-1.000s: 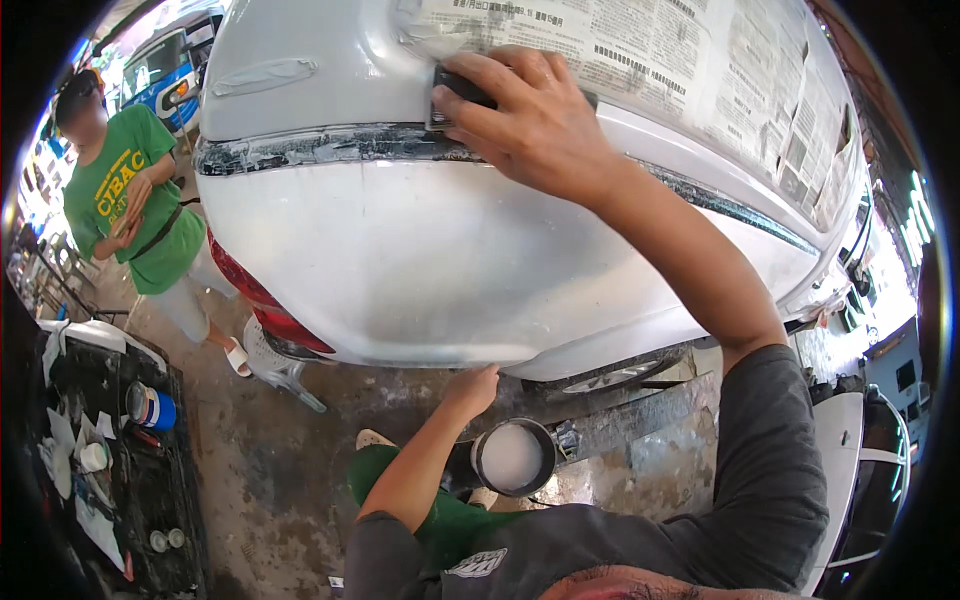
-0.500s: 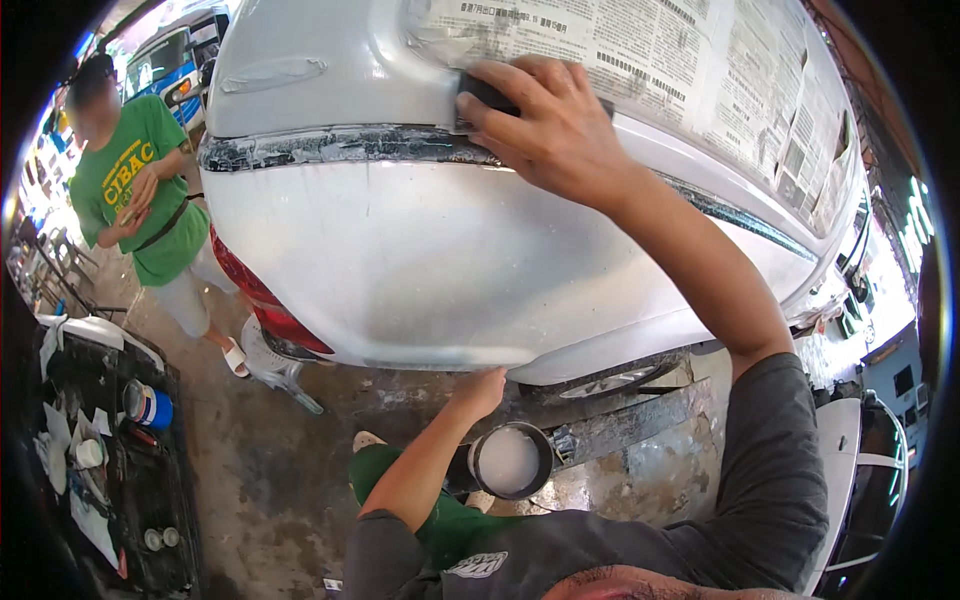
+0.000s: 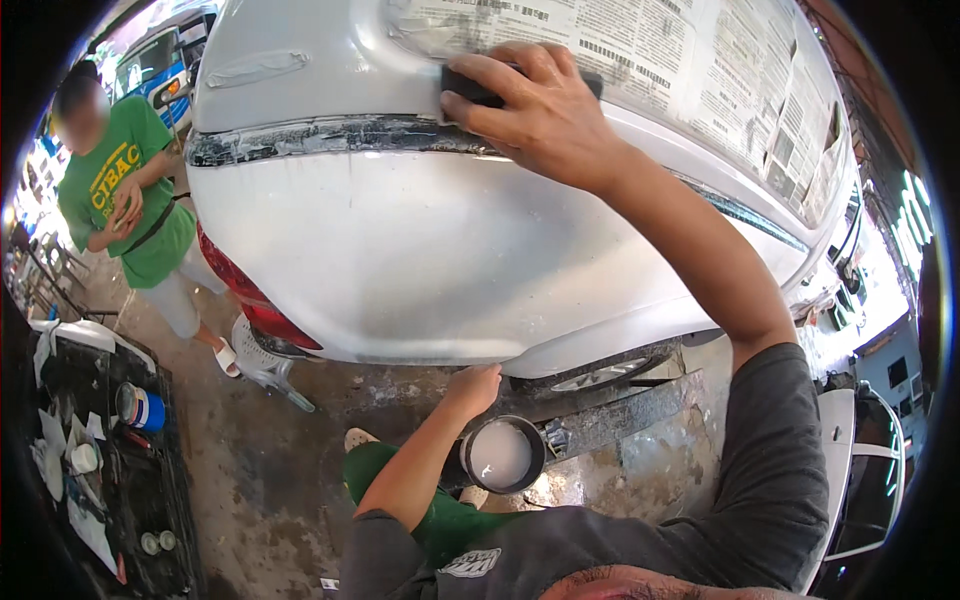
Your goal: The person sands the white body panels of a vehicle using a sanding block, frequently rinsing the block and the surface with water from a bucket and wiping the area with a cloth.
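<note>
My right hand [image 3: 540, 120] is closed over a black sanding block [image 3: 470, 88], pressed on the white car body [image 3: 400, 230] just above its dark, whitish-smeared trim strip [image 3: 320, 137]. The block sits at the lower corner of a window covered with newspaper [image 3: 640, 50]. Lower down, my left hand [image 3: 474, 390] is closed against the panel's bottom edge; its fingertips are hidden. Below it stands a round dark bucket [image 3: 541, 470] of cloudy whitish water [image 3: 498, 455].
To the left stands a person in a green shirt [image 3: 120, 190], hands together, beside a light plastic stool [image 3: 258, 360]. A black bench [image 3: 150, 500] at lower left bears a blue can [image 3: 148, 410] and scraps. A red tail light [image 3: 255, 290] and a wheel [image 3: 610, 372] edge the panel.
The whole view has shifted slightly, so the car appears a little up and left. My right hand remains on the block near the trim; my left hand stays at the panel's bottom edge.
</note>
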